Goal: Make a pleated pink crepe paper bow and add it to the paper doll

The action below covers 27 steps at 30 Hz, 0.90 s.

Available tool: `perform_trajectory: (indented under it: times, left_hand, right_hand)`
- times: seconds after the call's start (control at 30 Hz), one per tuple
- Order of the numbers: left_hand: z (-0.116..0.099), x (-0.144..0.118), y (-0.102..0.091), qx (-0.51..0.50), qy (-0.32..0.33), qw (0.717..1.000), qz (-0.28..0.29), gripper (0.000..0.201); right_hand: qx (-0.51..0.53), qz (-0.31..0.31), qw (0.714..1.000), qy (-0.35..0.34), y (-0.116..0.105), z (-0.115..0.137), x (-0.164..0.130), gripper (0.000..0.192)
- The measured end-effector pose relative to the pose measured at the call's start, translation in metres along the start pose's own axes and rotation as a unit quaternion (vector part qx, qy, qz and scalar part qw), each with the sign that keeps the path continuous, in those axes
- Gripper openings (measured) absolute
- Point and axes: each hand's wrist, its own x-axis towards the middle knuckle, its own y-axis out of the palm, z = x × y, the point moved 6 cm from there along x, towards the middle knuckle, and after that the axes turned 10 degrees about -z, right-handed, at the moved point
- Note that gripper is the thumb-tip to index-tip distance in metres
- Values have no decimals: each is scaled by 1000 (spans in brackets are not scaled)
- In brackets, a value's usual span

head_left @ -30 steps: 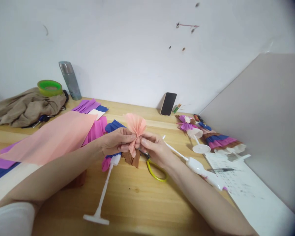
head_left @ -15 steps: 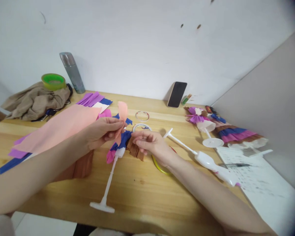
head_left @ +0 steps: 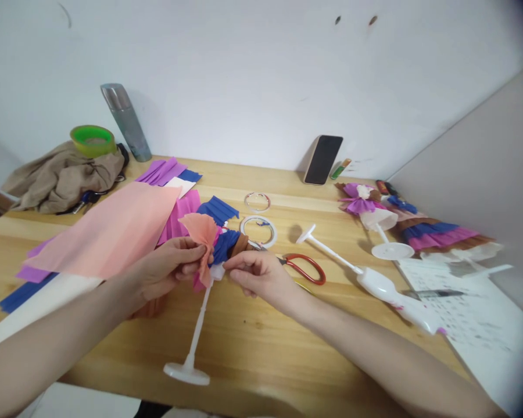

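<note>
My left hand (head_left: 172,264) pinches a small peach crepe paper piece (head_left: 200,228), gathered at the fingertips and fanned out above them. Just right of it lies a figure on a white stand (head_left: 196,331), its body wrapped in blue crepe paper (head_left: 226,247) with brown and magenta paper beside it. My right hand (head_left: 259,277) is closed, thumb and fingertips together at the white part of the figure below the blue wrap. Whatever those fingertips hold, if anything, is too small to make out. The peach piece partly covers the figure.
Left lie a large peach sheet (head_left: 113,226) and other coloured papers. Behind are tape rings (head_left: 258,232). Red-handled scissors (head_left: 307,269) and a bare white figure (head_left: 383,290) lie right, near dressed figures (head_left: 436,232) and a written sheet (head_left: 444,313). A phone (head_left: 323,159) leans on the wall.
The peach piece has gone from an upright curled strip to a gathered fan in my left hand. My right hand has moved down slightly, baring the scissors. The whole view has shifted a little.
</note>
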Motion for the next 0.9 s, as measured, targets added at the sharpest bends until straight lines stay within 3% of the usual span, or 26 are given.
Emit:
perform_trajectory:
  times: [0.17, 0.4, 0.57, 0.67, 0.77, 0.9]
  left_hand:
    - [6, -4, 20, -18, -13, 998, 63, 33]
    - [13, -4, 29, -32, -16, 999, 7, 43]
    - [9, -9, 31, -28, 2, 1000, -11, 47]
    - [1, -10, 25, -27, 27, 999, -31, 41]
    - [-6, -7, 7, -29, 56, 994, -91, 37]
    - [-8, -1, -12, -7, 50, 992, -120, 31]
  right_hand:
    - [48, -42, 998, -5, -1, 1, -1, 25]
    - [157, 1, 987, 27, 11, -2, -4, 35]
    - [183, -7, 981, 63, 12, -2, -7, 36]
    - [166, -22, 982, 86, 10, -4, -8, 33]
    - [117, -35, 989, 87, 7, -8, -6, 27]
    - [1, -30, 999, 25, 8, -9, -4, 13]
